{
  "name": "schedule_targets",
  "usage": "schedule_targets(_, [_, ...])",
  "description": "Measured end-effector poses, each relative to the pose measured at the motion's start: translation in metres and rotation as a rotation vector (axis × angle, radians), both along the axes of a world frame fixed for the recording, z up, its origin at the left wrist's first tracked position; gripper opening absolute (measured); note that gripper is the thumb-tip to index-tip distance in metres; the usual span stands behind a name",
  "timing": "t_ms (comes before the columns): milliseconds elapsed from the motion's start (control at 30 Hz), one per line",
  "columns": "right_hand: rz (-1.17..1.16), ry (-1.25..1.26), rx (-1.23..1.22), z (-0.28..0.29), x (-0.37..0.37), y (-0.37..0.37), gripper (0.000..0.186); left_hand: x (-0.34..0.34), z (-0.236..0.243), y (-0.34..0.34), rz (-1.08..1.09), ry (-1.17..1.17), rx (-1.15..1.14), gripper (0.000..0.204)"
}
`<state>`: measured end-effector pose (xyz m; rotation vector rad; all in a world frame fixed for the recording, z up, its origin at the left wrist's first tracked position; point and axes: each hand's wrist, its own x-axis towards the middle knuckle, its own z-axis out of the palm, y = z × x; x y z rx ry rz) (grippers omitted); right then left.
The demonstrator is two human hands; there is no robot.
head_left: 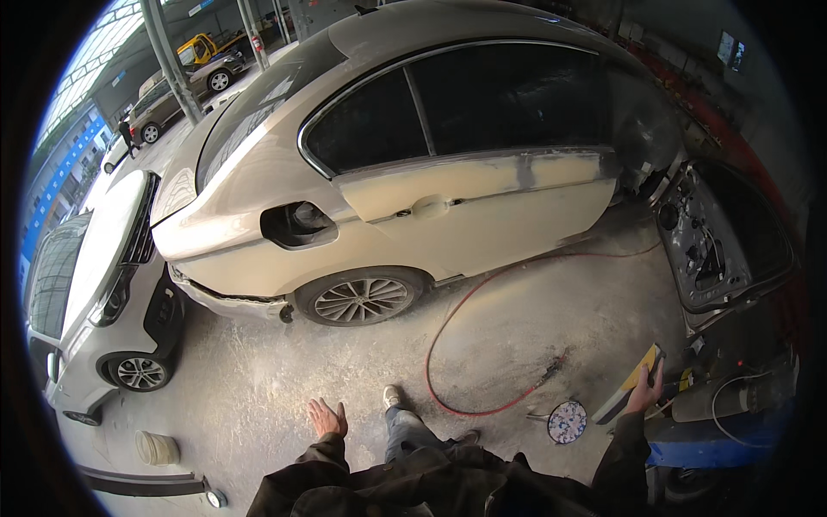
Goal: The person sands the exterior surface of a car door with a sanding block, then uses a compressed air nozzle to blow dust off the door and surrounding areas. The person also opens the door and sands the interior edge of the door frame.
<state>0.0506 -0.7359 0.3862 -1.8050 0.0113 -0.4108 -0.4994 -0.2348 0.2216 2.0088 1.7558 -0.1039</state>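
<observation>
My left hand (326, 418) is held out over the floor with its fingers spread, and nothing is in it. At the right, my right hand (645, 393) grips a long, flat sanding block (626, 389), yellow and grey, tilted upward. Ahead of me stands a sedan (250, 211) side-on. Its rear door (491, 194) carries pale yellow filler with a grey patch near the window. The fuel-filler opening (299, 226) is uncovered, and the rear bumper area looks stripped. Neither hand touches the car.
A red air hose (428, 362) curls across the floor. A round patterned stool (567, 422) and a blue bench (706, 452) are near my right hand. A detached car door (719, 241) leans at right. At left are a white car (112, 293) and a bucket (158, 448).
</observation>
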Motion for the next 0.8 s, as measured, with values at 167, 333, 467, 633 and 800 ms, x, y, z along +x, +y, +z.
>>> schedule_targets(167, [0.091,0.101,0.238,-0.059,0.016,0.054,0.060,0.010,0.053,-0.029,0.031,-0.091,0.054,0.081])
schedule_targets(333, [0.332,0.271,0.393,-0.087,0.003,0.166,0.070,0.049,0.098,-0.035,-0.032,-0.334,0.174,0.075])
schedule_targets(467, [0.518,0.434,0.344,-0.087,-0.029,0.258,0.075,0.113,0.117,-0.036,-0.214,-0.541,0.194,0.073])
schedule_targets(633, [0.941,0.454,0.051,-0.085,-0.076,0.346,0.066,0.207,0.124,-0.040,-0.417,-0.779,-0.021,0.069])
schedule_targets(800, [1.239,0.373,-0.249,-0.089,-0.114,0.380,0.066,0.249,0.104,-0.040,-0.495,-0.866,-0.281,0.078])
